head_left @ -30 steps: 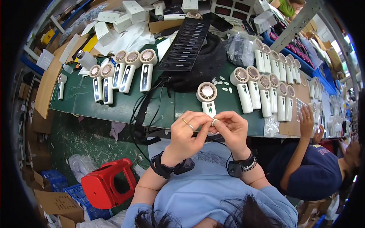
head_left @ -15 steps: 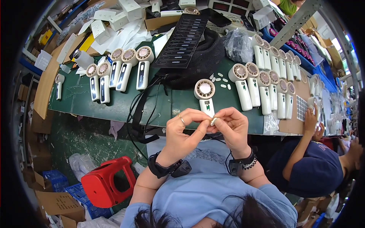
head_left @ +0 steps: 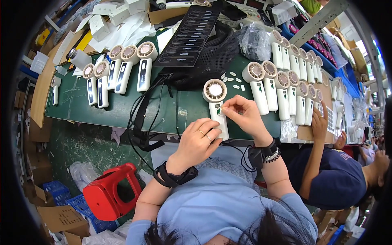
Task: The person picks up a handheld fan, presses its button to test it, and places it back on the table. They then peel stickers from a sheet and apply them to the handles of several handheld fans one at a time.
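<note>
Apart since the earlier frame, my hands had split up: the left hand (head_left: 199, 138) curled around the fan's (head_left: 216, 102) lower handle at the bench (head_left: 122, 110) edge, the right hand (head_left: 245, 115) pinched closed at its green board (head_left: 219, 110), on what I couldn't tell. Loose white pieces (head_left: 236, 86) lay beyond. I judged the panelled fans (head_left: 145, 73) further along; this fan and the bare-board fans (head_left: 257, 92) seemed unfinished.

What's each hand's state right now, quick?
Left hand: closed, holding the white fan by its lower handle.
Right hand: thumb and forefinger pinched at the green patch; can't tell whether they hold anything.
</note>
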The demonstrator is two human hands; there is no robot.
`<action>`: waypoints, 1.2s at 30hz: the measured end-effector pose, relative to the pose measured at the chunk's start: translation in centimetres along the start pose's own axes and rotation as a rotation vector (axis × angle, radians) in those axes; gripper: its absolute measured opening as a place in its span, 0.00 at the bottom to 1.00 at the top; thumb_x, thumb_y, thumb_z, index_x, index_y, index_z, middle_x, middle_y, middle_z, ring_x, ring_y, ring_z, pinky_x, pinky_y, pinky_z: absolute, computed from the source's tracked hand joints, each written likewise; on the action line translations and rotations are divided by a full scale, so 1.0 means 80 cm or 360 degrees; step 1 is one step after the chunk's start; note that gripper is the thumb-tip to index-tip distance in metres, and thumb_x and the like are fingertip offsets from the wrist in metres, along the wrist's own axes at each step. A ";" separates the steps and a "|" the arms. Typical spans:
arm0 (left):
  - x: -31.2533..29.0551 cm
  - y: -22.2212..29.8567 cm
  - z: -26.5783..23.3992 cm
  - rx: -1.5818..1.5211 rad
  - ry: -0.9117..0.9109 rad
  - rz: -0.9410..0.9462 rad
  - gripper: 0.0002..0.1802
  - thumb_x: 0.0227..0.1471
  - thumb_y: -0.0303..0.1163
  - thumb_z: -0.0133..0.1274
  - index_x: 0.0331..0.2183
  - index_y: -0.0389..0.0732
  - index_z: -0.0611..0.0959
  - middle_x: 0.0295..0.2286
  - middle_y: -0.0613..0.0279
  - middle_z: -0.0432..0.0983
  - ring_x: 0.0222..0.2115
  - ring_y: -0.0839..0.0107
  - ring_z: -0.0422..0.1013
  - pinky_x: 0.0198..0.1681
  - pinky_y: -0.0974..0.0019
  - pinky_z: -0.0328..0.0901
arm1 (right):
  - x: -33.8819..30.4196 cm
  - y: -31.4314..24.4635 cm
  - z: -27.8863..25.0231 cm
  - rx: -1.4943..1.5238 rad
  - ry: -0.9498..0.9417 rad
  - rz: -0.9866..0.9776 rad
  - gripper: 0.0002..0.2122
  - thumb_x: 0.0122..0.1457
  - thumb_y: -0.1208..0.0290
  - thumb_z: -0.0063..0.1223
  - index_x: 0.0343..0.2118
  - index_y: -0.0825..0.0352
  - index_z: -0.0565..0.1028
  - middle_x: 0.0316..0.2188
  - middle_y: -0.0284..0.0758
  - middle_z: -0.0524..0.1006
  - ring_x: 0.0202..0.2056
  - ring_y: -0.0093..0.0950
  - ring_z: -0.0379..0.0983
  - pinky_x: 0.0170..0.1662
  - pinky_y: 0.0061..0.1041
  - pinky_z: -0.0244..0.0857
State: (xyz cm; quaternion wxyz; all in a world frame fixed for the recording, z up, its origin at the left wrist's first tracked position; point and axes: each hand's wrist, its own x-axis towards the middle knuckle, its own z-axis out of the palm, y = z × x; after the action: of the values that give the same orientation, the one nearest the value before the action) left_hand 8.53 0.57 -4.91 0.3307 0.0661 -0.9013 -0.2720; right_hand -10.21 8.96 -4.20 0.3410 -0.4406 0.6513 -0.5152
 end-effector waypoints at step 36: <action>0.007 -0.032 -0.002 0.0399 -0.0173 0.0229 0.16 0.43 0.34 0.60 0.36 0.38 0.79 0.46 0.58 0.74 0.46 0.63 0.69 0.44 0.60 0.66 | 0.000 -0.001 0.007 -0.0879 0.0134 -0.0771 0.06 0.49 0.82 0.59 0.32 0.69 0.80 0.25 0.37 0.74 0.25 0.31 0.72 0.28 0.25 0.67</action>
State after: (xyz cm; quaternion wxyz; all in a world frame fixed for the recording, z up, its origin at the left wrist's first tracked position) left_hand 8.04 -1.79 -5.89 0.2891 0.0272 -0.9472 -0.1363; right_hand -9.69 8.78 -4.24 0.0504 -0.6358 0.6562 -0.4033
